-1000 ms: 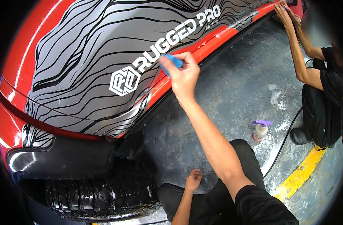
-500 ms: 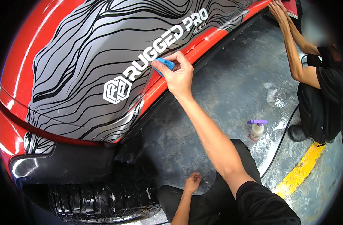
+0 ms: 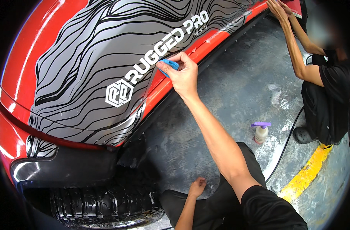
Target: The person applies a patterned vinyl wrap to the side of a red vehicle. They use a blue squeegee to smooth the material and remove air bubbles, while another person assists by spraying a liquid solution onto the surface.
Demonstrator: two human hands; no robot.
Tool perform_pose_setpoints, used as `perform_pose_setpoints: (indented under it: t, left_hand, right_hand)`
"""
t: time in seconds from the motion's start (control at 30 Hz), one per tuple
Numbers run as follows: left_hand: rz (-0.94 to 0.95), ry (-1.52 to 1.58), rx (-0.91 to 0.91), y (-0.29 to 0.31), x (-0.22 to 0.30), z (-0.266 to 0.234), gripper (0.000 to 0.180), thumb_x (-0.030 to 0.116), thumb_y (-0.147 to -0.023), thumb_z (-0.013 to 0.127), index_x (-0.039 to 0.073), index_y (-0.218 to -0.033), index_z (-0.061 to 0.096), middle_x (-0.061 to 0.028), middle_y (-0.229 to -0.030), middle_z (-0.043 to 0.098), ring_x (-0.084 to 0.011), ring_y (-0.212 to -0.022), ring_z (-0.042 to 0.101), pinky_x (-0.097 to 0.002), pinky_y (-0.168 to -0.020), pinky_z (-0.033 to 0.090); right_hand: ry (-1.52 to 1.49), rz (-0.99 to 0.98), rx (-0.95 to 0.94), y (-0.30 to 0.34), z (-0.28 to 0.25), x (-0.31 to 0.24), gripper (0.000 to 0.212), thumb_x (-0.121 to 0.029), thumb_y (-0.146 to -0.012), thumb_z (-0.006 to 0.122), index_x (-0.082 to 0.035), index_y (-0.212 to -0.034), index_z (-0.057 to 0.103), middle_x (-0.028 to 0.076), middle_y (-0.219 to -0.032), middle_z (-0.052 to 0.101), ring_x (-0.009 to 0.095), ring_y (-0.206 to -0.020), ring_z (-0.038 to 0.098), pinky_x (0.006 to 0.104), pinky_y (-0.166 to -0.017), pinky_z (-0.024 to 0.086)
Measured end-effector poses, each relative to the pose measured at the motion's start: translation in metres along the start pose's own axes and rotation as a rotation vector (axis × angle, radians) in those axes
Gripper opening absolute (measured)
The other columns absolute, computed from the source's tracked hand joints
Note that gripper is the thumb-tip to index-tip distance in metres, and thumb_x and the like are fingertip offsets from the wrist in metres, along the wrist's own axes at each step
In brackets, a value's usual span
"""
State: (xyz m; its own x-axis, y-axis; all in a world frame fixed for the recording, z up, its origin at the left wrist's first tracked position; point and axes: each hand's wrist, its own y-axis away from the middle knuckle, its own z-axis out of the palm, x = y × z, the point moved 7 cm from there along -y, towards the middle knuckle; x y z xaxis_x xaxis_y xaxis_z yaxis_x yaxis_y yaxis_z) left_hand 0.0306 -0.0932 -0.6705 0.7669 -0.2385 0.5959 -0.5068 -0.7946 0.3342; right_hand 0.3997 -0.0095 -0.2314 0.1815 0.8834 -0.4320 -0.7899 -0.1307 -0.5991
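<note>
My right hand [image 3: 184, 78] is closed on a small blue squeegee [image 3: 169, 68], pinched between thumb and fingers. Its edge is against the lower side of a red car body, where a grey decal [image 3: 94, 73] with black wavy lines and white lettering meets the red paint [image 3: 156, 85]. Low in the view, my left hand [image 3: 198, 186] hangs beside my knee with its fingers curled in; I see nothing in it.
A black-clad co-worker [image 3: 328, 96] crouches at the right, both hands at the car's far lower edge. On the grey floor [image 3: 221, 111] stand a spray bottle [image 3: 261, 133] with a purple top, a black hose [image 3: 284, 153] and a yellow stripe [image 3: 307, 172]. A tyre [image 3: 102, 205] is lower left.
My right hand and the squeegee stay at nearly the same spot on the panel. The whole view has shifted slightly. My left hand keeps its place.
</note>
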Motion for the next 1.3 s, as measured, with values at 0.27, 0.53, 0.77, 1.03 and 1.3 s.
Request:
perform_pose_setpoints:
  t: [0.27, 0.53, 0.77, 1.03, 1.3]
  left_hand:
    - [-0.002, 0.013, -0.045, -0.001, -0.007, 0.006, 0.034, 0.025, -0.103, 0.072, 0.002, -0.128, 0.072, -0.0149, -0.112, 0.081, -0.0296, -0.104, 0.078, -0.0414, -0.093, 0.06]
    - [0.002, 0.017, -0.037, -0.003, 0.001, 0.006, 0.033, 0.025, -0.103, 0.072, 0.002, -0.127, 0.072, -0.0178, -0.112, 0.081, -0.0322, -0.105, 0.079, -0.0431, -0.093, 0.061]
    - [0.025, 0.039, -0.021, 0.001, -0.002, -0.001, 0.033, 0.024, -0.103, 0.073, 0.002, -0.127, 0.072, -0.0174, -0.115, 0.081, -0.0308, -0.105, 0.079, -0.0423, -0.093, 0.061]
    - [-0.001, 0.035, -0.055, 0.003, 0.0, 0.007, 0.031, 0.023, -0.103, 0.071, 0.004, -0.127, 0.072, -0.0164, -0.115, 0.081, -0.0303, -0.106, 0.079, -0.0418, -0.093, 0.061]
    - [-0.006, -0.009, -0.069, 0.002, -0.007, 0.005, 0.033, 0.027, -0.103, 0.07, 0.005, -0.128, 0.073, -0.0171, -0.115, 0.081, -0.0333, -0.108, 0.079, -0.0449, -0.095, 0.06]
  right_hand:
    - [-0.09, 0.066, -0.031, -0.002, -0.001, -0.003, 0.027, -0.006, -0.086, 0.095, -0.001, -0.09, 0.068, 0.002, -0.082, 0.074, 0.005, -0.073, 0.064, 0.0235, -0.066, 0.054]
    - [-0.113, 0.086, -0.019, -0.005, -0.007, 0.005, 0.029, -0.008, -0.086, 0.096, -0.002, -0.087, 0.067, 0.001, -0.082, 0.073, 0.005, -0.074, 0.064, 0.0239, -0.067, 0.055]
    - [-0.023, 0.017, -0.006, 0.008, 0.022, 0.001, 0.037, -0.02, -0.079, 0.101, -0.005, -0.085, 0.068, -0.002, -0.078, 0.067, 0.004, -0.07, 0.054, 0.0265, -0.061, 0.046]
    - [0.001, 0.038, 0.095, 0.002, 0.011, -0.008, 0.037, -0.023, -0.085, 0.098, -0.004, -0.087, 0.066, 0.0, -0.073, 0.065, 0.006, -0.067, 0.056, 0.0261, -0.061, 0.047]
    - [0.042, 0.034, 0.079, -0.001, 0.011, -0.006, 0.038, -0.022, -0.082, 0.099, -0.002, -0.088, 0.067, -0.001, -0.076, 0.066, 0.009, -0.069, 0.056, 0.0286, -0.062, 0.048]
